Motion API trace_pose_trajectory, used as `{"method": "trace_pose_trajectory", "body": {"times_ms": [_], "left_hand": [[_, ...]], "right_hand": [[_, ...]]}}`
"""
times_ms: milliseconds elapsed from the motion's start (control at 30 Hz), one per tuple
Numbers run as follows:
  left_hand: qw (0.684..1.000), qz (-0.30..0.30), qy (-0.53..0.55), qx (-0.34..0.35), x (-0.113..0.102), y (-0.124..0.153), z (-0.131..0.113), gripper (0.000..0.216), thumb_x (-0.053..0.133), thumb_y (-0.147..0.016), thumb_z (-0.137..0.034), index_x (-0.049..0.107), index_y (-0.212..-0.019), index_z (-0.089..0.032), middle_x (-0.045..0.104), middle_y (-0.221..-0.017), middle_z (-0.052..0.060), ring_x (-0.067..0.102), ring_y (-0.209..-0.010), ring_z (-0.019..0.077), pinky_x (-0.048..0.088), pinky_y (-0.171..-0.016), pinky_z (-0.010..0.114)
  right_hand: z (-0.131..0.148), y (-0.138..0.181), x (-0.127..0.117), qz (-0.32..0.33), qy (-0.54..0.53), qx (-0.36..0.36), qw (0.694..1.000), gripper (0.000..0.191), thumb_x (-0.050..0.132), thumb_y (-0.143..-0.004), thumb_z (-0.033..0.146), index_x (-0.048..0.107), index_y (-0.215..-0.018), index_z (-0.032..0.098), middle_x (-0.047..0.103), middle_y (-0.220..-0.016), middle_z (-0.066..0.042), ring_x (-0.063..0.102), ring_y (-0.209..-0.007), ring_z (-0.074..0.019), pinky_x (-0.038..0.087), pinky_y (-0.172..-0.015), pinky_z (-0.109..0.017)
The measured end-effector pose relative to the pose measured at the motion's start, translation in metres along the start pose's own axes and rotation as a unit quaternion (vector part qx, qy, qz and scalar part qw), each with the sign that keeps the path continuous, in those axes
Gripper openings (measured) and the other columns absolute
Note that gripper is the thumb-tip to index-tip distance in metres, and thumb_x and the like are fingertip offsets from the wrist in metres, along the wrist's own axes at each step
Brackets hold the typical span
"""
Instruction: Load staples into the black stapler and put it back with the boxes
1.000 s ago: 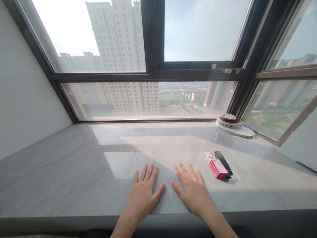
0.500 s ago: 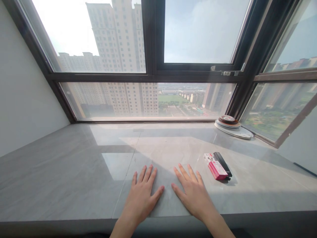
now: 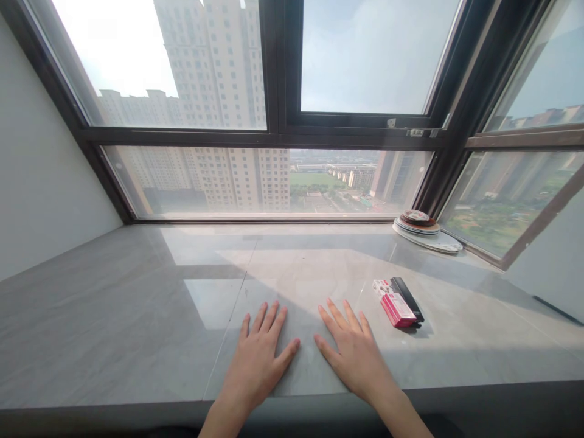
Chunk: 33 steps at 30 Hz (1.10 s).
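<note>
My left hand lies flat, palm down, on the grey stone window ledge, fingers spread and holding nothing. My right hand lies flat beside it, also open, thumbs nearly facing each other. A small pink and white box rests on the ledge a short way right of my right hand, apart from it. A black oblong object lies against the box's far side.
A stack of flat round discs on a white plate sits in the ledge's far right corner. Dark-framed windows run along the back and right. A pale wall closes the left side. The ledge's front edge is just below my wrists.
Both hands stay flat in the same place. The view has shifted slightly, so everything sits a little further left and lower in the picture.
</note>
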<state>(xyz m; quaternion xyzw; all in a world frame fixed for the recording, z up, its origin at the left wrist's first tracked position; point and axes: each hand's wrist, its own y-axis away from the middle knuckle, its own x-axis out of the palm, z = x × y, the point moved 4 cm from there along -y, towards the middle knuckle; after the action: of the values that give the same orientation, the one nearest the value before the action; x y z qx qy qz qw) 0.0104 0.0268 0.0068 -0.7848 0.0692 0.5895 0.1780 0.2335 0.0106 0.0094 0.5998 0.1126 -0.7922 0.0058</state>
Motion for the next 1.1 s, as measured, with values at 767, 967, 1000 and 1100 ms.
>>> {"method": "trace_pose_trajectory", "body": {"times_ms": [767,967,1000,1100], "left_hand": [[1.000,0.004,0.005,-0.002,-0.004,0.002,-0.001,0.067,0.035,-0.101,-0.066,0.033,-0.161,-0.035,0.024,-0.170,-0.001,0.017,-0.159,0.0312,0.014,-0.127,0.062],[1.000,0.004,0.009,-0.004,-0.002,0.001,0.000,0.078,0.034,-0.101,-0.067,0.017,-0.166,-0.027,0.026,-0.170,0.001,0.015,-0.159,0.0291,0.012,-0.128,0.060],[1.000,0.005,0.010,-0.004,-0.002,0.001,0.000,0.078,0.034,-0.101,-0.067,0.017,-0.166,-0.028,0.025,-0.170,0.001,0.015,-0.159,0.0292,0.012,-0.128,0.060],[1.000,0.008,0.012,-0.003,-0.002,0.000,0.001,0.075,0.034,-0.101,-0.066,0.019,-0.166,-0.030,0.025,-0.170,0.001,0.015,-0.159,0.0294,0.012,-0.128,0.059]], "right_hand": [[-0.002,0.001,0.002,-0.009,-0.015,-0.007,1.000,0.062,0.042,-0.102,0.059,0.038,-0.160,0.039,0.026,-0.169,0.001,0.013,-0.158,-0.0359,0.012,-0.124,-0.065],[-0.004,0.001,-0.004,-0.029,-0.126,-0.012,0.991,0.053,0.051,-0.100,0.052,0.054,-0.150,0.036,0.041,-0.163,-0.002,0.023,-0.156,-0.0344,0.012,-0.125,-0.066],[-0.005,0.002,-0.009,-0.033,-0.177,-0.013,0.983,0.050,0.051,-0.100,0.050,0.059,-0.146,0.034,0.048,-0.159,-0.003,0.030,-0.154,-0.0328,0.017,-0.125,-0.064],[-0.023,0.004,-0.037,-0.081,-0.327,-0.028,0.941,0.042,0.054,-0.099,0.047,0.069,-0.135,0.031,0.061,-0.147,-0.004,0.045,-0.146,-0.0283,0.032,-0.123,-0.054]]}}
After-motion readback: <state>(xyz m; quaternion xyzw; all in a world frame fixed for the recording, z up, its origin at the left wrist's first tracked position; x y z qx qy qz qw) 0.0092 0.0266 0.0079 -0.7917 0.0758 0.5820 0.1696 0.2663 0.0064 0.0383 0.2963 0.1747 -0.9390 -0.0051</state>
